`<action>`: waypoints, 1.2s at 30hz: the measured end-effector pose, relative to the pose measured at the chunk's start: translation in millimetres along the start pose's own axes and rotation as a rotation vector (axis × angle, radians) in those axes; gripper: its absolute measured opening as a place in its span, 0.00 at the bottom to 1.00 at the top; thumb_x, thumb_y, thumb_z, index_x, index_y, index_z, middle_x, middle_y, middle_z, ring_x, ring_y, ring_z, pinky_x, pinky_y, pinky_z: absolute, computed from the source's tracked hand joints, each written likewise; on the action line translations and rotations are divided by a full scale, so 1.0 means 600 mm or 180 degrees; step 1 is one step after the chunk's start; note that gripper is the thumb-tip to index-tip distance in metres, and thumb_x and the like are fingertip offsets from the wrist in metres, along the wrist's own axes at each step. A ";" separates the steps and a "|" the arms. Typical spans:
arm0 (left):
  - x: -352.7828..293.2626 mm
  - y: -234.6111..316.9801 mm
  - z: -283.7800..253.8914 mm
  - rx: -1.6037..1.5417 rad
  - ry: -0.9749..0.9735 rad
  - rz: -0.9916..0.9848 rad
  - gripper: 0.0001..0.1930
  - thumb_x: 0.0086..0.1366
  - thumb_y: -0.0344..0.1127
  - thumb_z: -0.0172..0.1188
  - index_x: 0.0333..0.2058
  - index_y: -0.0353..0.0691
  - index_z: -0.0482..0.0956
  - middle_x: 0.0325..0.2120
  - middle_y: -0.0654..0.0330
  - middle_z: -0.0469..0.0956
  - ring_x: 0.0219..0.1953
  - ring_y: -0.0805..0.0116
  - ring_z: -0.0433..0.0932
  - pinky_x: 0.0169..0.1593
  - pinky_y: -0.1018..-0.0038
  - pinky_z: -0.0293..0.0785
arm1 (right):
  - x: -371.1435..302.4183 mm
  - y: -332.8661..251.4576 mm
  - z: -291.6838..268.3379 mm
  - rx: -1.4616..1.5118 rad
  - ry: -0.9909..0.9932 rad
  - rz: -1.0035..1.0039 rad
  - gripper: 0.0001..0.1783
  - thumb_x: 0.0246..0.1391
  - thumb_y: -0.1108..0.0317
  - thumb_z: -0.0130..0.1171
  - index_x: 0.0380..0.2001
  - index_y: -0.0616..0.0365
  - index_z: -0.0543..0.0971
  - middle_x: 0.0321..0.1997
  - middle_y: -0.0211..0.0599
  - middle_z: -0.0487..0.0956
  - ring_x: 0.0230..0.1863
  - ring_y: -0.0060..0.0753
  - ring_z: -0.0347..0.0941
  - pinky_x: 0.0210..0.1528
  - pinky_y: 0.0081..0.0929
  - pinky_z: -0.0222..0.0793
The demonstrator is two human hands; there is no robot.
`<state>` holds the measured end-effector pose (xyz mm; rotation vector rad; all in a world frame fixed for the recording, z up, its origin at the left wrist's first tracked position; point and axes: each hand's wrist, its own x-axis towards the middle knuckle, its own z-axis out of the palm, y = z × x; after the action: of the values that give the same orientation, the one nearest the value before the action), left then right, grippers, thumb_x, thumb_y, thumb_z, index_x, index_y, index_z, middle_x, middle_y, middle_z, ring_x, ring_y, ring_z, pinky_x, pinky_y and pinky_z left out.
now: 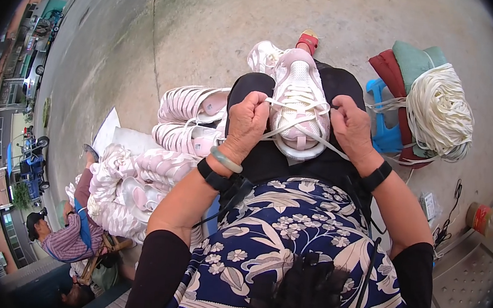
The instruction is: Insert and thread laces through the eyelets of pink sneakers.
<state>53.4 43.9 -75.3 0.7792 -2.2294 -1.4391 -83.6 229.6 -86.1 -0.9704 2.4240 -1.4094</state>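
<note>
A white and pale pink sneaker [300,81] rests on my lap between my knees, its heel toward me. White shoelaces [297,106] run crisscross up its front and are crossed near the ankle opening. My left hand [249,120] is closed on one lace end at the shoe's left side. On the opposite side my right hand [350,126] pinches the other lace end. Both laces look drawn outward between the fists, with loose tails hanging down past the heel. Another pale sneaker [264,56] lies just beyond the left knee.
Several laced sneakers [187,120] are piled at my left. To the right, a thick bundle of white laces [441,111] lies on cushions over a blue stool [386,129]. A plastic bottle [484,220] is at far right. Another person [73,232] sits at lower left.
</note>
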 end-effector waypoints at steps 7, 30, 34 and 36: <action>-0.024 0.011 -0.025 0.0193 -0.0483 -0.0174 0.08 0.61 0.33 0.51 0.28 0.34 0.75 0.15 0.67 0.71 0.14 0.84 0.65 0.18 0.85 0.61 | -0.022 -0.007 -0.039 0.0508 -0.0509 0.0326 0.07 0.48 0.68 0.56 0.26 0.60 0.73 0.16 0.36 0.70 0.17 0.29 0.68 0.21 0.24 0.61; 0.007 0.019 0.004 0.1044 -0.0127 0.0401 0.11 0.56 0.30 0.52 0.17 0.32 0.67 0.10 0.59 0.64 0.15 0.78 0.59 0.19 0.75 0.59 | -0.045 -0.024 -0.045 -0.0276 -0.1366 -0.0501 0.06 0.42 0.70 0.56 0.26 0.56 0.72 0.25 0.43 0.75 0.29 0.48 0.72 0.29 0.37 0.66; 0.016 0.020 0.006 0.0972 0.0093 0.0689 0.09 0.54 0.27 0.50 0.17 0.32 0.67 0.10 0.58 0.64 0.15 0.77 0.60 0.19 0.74 0.60 | -0.044 -0.027 -0.048 0.0032 -0.1200 -0.0436 0.05 0.44 0.69 0.56 0.25 0.58 0.74 0.25 0.44 0.74 0.28 0.47 0.72 0.29 0.36 0.66; 0.031 0.020 0.000 0.1145 0.0229 0.0728 0.09 0.54 0.27 0.50 0.17 0.32 0.67 0.10 0.56 0.64 0.14 0.76 0.60 0.19 0.74 0.60 | -0.040 -0.028 -0.051 0.0216 -0.1111 -0.0443 0.05 0.45 0.69 0.55 0.25 0.58 0.74 0.24 0.44 0.74 0.28 0.47 0.72 0.28 0.35 0.65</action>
<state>35.9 36.1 -64.3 0.6420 -2.4608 -0.9044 -71.2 260.8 -59.8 -1.2692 2.0782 -1.2311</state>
